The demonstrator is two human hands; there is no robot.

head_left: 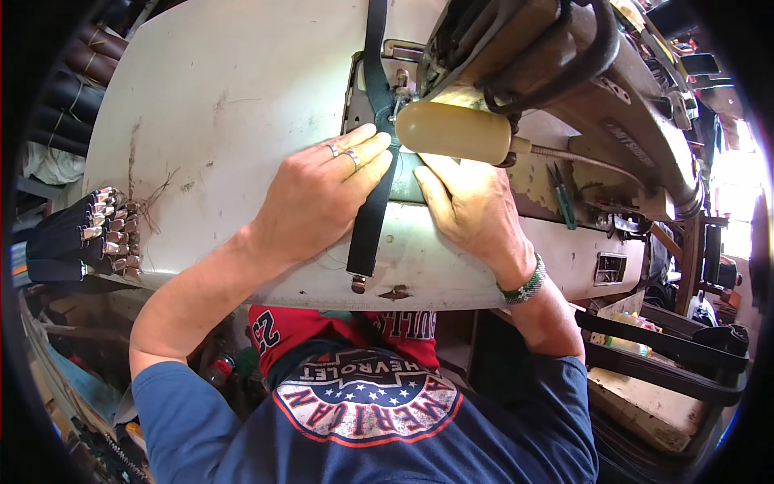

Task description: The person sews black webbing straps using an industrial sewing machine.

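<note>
A black elastic strap (372, 226) runs from the far edge through a sewing machine (564, 89) to the near edge of the white table. A metal clip (359, 284) hangs at its near end. My left hand (326, 181), with two rings, has its fingers pressed together on the strap beside the needle area, closed on it. My right hand (476, 206), with a beaded bracelet, rests on the metal plate (407, 179), thumb and forefinger stretched toward the strap. A yellowish rounded cylinder (451, 131) hides its other fingertips and part of the stitching spot.
A bundle of black straps with metal clips (113, 234) lies at the table's left edge. Green-handled thread snips (562, 196) lie right of the machine's plate. Dark rolls (72, 89) are stacked at the far left. Black straps (661, 355) hang at the lower right.
</note>
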